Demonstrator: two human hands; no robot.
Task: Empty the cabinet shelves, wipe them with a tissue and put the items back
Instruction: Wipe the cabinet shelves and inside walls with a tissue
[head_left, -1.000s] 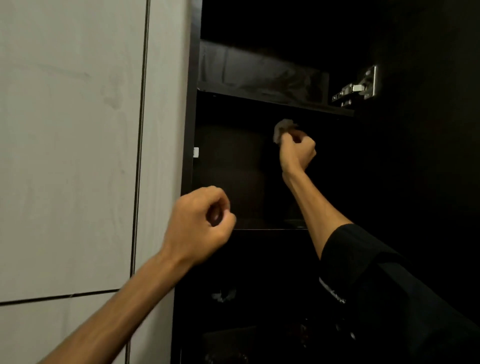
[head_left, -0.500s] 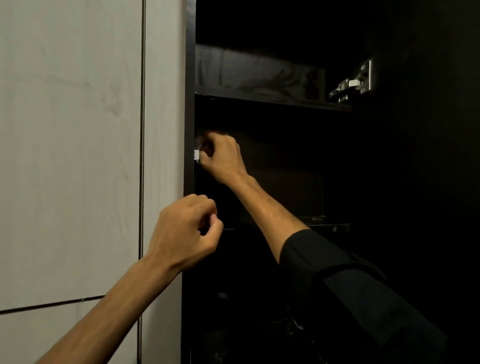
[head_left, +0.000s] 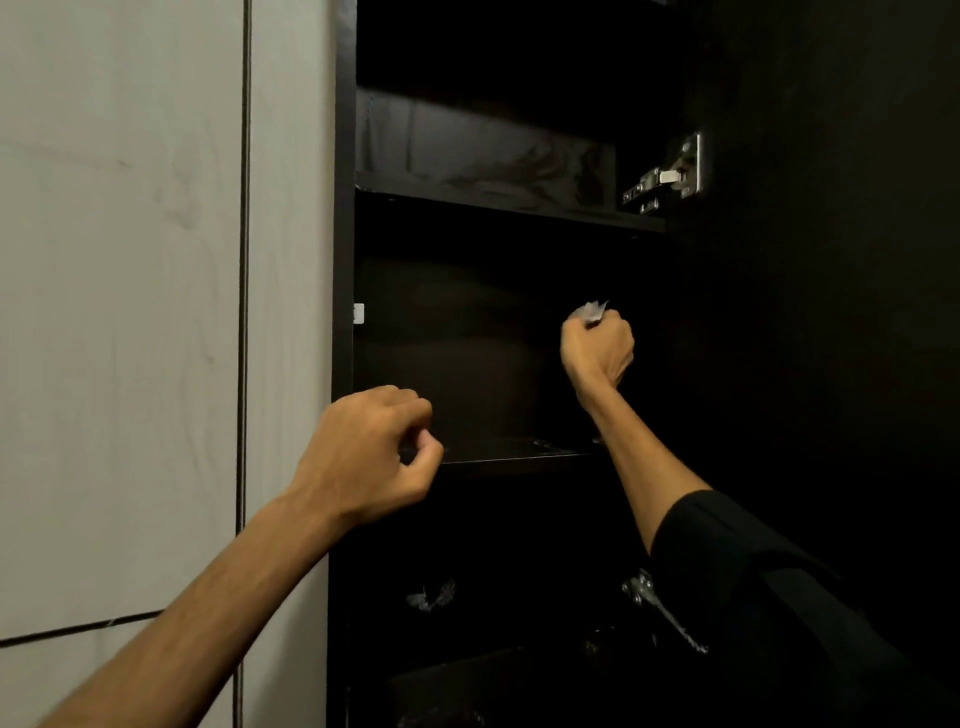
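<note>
I face a dark open cabinet with black shelves. My right hand (head_left: 597, 351) is inside the middle compartment, up against its back wall, and grips a crumpled white tissue (head_left: 591, 310) that sticks out above the fist. My left hand (head_left: 371, 452) hovers in front of the middle shelf (head_left: 511, 456) near the cabinet's left edge, fingers curled with nothing in them. The upper shelf (head_left: 509, 200) runs above my right hand. No items show on the middle shelf.
A pale wood-grain panel (head_left: 119, 312) fills the left side. The open black door (head_left: 831, 260) stands at the right with a metal hinge (head_left: 667, 176) near the upper shelf and another hinge (head_left: 654, 605) lower. Dim objects (head_left: 431, 595) lie in the lower compartment.
My right hand has swept with the tissue from the compartment's left side back to the right. My left hand has stayed near the shelf's front edge.
</note>
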